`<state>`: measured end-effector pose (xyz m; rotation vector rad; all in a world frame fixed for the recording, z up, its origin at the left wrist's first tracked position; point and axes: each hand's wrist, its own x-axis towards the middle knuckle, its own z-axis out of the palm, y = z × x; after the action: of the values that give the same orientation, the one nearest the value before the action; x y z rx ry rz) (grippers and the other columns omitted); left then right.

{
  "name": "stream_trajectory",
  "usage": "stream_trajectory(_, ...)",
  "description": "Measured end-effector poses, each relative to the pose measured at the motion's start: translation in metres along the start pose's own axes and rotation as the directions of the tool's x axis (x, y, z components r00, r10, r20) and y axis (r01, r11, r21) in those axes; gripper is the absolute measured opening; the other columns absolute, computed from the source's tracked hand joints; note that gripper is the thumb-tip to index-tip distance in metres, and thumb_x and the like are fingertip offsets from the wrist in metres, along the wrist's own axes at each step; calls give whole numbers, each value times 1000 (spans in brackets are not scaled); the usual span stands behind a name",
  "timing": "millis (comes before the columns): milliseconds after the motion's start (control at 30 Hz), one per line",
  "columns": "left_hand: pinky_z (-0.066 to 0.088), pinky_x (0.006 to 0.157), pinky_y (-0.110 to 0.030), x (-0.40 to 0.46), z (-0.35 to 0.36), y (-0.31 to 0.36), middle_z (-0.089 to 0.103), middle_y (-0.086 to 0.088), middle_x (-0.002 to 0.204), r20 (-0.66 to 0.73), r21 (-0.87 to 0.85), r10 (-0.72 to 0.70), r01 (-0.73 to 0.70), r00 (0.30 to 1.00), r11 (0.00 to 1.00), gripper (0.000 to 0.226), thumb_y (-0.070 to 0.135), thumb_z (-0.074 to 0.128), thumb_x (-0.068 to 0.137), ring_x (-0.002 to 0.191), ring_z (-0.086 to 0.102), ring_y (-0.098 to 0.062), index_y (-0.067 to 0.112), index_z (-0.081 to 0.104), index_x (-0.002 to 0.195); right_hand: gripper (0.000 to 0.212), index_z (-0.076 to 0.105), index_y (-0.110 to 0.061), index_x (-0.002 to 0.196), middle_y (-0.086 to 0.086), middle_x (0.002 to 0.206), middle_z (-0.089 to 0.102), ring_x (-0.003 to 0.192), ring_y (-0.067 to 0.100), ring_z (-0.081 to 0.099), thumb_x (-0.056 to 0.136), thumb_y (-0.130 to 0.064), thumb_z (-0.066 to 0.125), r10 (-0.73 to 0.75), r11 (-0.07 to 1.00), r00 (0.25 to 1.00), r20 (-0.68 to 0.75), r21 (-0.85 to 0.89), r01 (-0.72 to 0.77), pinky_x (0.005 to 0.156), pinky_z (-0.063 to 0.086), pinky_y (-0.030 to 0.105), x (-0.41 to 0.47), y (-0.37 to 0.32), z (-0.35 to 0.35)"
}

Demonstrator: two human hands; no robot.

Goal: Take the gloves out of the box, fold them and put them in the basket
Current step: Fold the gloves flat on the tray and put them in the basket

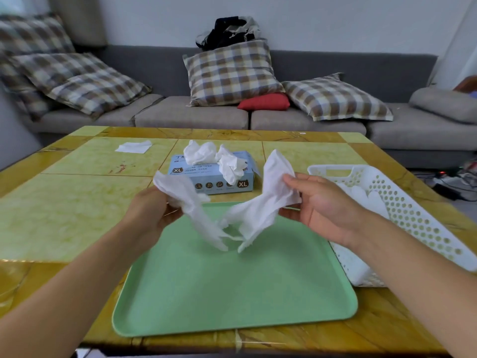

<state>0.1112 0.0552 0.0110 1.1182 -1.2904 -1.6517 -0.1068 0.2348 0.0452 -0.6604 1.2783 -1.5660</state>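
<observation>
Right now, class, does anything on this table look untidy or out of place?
Yes. Crumpled gloves spill out of the top of the blue box instead of lying inside. A loose white sheet also lies alone at the table's far left.

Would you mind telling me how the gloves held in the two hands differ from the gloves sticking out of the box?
The held gloves hang stretched out in the air above the green tray, one gripped by the left hand, the other by the right hand. The box gloves sit crumpled in bunches on the blue box, touched by no hand. All are thin and white.
</observation>
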Motion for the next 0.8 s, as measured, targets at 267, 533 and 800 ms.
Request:
stream_trajectory(267, 49, 70, -36, 8, -24, 1, 71, -6, 92, 359, 849, 350, -458, 865, 262, 28, 15, 41, 98, 82, 62, -31, 17, 69, 93, 29, 79, -9, 94, 6, 95, 72, 84, 18, 70, 88, -22, 53, 41, 989, 990, 131, 136, -59, 79, 59, 32, -17, -33, -7)
stream_trajectory(533, 32, 99, -30, -18, -16, 5, 50, 16, 131, 581, 715, 147, -588, 801, 378, 53, 66, 45, 75, 125, 42, -7, 44, 63, 119, 21, 69, -1, 108, 15, 98, 71, 83, 23, 70, 100, -15, 55, 138, 978, 982, 126, -177, -114, 70, 60, 31, -14, -18, -6)
stream_trajectory(800, 59, 84, -32, -68, 61, 3, 77, -8, 98, 601, 160, 166, -321, 782, 934, 9, 9, 68, 92, 90, 74, -21, 9, 72, 101, 23, 73, -2, 111, 14, 103, 75, 87, 22, 70, 98, -17, 61, 11, 917, 987, 162, -396, 55, 73, 59, 32, -16, -18, 0)
